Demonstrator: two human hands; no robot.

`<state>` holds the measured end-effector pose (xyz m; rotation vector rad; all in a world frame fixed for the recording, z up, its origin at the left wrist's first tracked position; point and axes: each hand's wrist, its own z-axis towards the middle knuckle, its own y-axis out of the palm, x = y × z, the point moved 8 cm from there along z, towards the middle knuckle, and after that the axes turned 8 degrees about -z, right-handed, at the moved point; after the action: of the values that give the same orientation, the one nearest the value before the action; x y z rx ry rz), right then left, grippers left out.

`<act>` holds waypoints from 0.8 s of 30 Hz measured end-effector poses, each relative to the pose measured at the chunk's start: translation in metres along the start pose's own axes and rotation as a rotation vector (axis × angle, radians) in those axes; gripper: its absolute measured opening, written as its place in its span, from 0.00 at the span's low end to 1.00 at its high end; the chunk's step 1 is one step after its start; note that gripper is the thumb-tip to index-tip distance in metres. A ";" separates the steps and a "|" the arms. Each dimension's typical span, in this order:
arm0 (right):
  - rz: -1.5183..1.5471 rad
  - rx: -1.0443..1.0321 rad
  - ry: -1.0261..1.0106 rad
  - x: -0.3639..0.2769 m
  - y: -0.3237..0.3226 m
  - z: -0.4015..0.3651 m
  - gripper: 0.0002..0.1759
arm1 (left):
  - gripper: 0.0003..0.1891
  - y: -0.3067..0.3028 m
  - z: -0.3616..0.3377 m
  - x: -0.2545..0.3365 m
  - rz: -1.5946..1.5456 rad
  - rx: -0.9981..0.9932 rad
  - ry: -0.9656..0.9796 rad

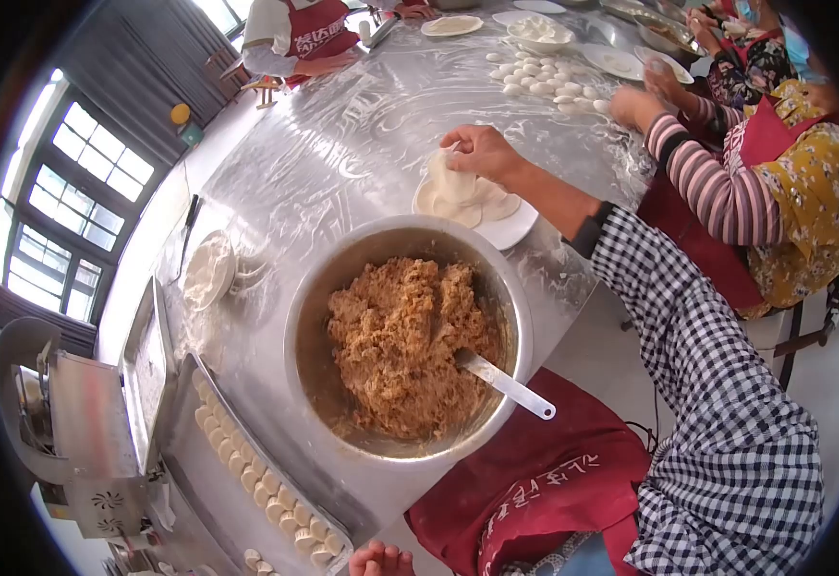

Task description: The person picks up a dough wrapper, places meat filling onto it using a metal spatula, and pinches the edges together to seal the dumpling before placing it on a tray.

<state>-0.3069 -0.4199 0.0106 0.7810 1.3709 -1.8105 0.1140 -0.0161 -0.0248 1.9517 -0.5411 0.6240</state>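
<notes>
Beyond the large metal bowl (302, 384) of brown filling, my right hand (482, 154) pinches a thin, pale dough wrapper (450, 180). It is lifted over a white plate (513, 228) that holds more flat wrappers (486, 204). A flat metal spatula (515, 386) leans in the filling (400, 336), its white handle over the bowl's near right rim. Only the fingertips of my left hand (381, 559) show at the bottom edge, curled, and what they hold, if anything, is hidden.
A tray (275, 461) with rows of dumplings stands at the lower left, near a floury bowl (210, 271) and a knife (187, 230). Dough pieces (544, 79) lie at the far side. Several people in red aprons surround the metal table (294, 173).
</notes>
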 end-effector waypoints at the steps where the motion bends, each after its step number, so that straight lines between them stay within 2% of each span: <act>1: 0.265 -0.035 0.063 -0.007 0.002 -0.008 0.17 | 0.10 0.007 0.001 -0.003 0.003 -0.018 0.014; 3: 0.349 -0.058 0.037 -0.037 -0.002 -0.029 0.16 | 0.11 0.027 0.002 -0.007 0.000 -0.023 0.032; 5: 0.439 -0.094 0.016 -0.071 -0.002 -0.052 0.16 | 0.13 0.060 0.003 -0.013 0.174 0.002 -0.016; 7: 0.498 -0.125 -0.108 -0.113 -0.003 -0.078 0.15 | 0.16 0.093 0.007 -0.022 0.106 -0.017 0.050; 9: 0.338 -0.108 -0.170 -0.161 -0.005 -0.111 0.14 | 0.25 0.117 0.013 -0.030 0.198 -0.236 0.034; 11: 0.221 -0.176 -0.275 -0.199 0.008 -0.146 0.14 | 0.26 0.137 0.023 -0.038 0.053 -0.244 0.028; 12: 0.151 -0.194 -0.505 -0.223 0.019 -0.166 0.14 | 0.26 0.139 0.030 -0.041 0.050 -0.220 0.037; 13: 0.085 -0.205 -0.734 -0.243 0.029 -0.189 0.14 | 0.26 0.145 0.036 -0.046 -0.123 -0.273 -0.005; 14: 0.236 -0.429 -0.584 -0.245 0.045 -0.204 0.15 | 0.26 0.151 0.040 -0.048 -0.297 -0.332 -0.041; 15: 0.381 -0.646 -0.424 -0.244 0.060 -0.217 0.15 | 0.26 0.151 0.042 -0.047 -0.296 -0.316 -0.030; 16: 0.298 -0.562 -0.534 -0.243 0.059 -0.221 0.15 | 0.26 0.151 0.044 -0.051 -0.351 -0.290 -0.079; 17: 0.307 -0.575 -0.530 -0.237 0.058 -0.222 0.15 | 0.27 0.150 0.044 -0.055 -0.409 -0.263 -0.132; 19: 0.145 -0.361 -0.687 -0.226 0.032 -0.214 0.13 | 0.26 0.143 0.043 -0.055 -0.439 -0.247 -0.117; 22: 0.017 -0.340 -0.632 -0.188 0.010 -0.218 0.14 | 0.24 0.132 0.043 -0.061 -0.508 -0.234 -0.177; 24: -0.413 -0.203 -0.669 -0.167 0.002 -0.226 0.16 | 0.23 0.128 0.042 -0.065 -0.393 -0.243 -0.181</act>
<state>-0.2034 -0.1706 0.0892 -0.2354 1.2719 -1.9392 -0.0053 -0.1009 0.0040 1.8214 -0.3113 0.1273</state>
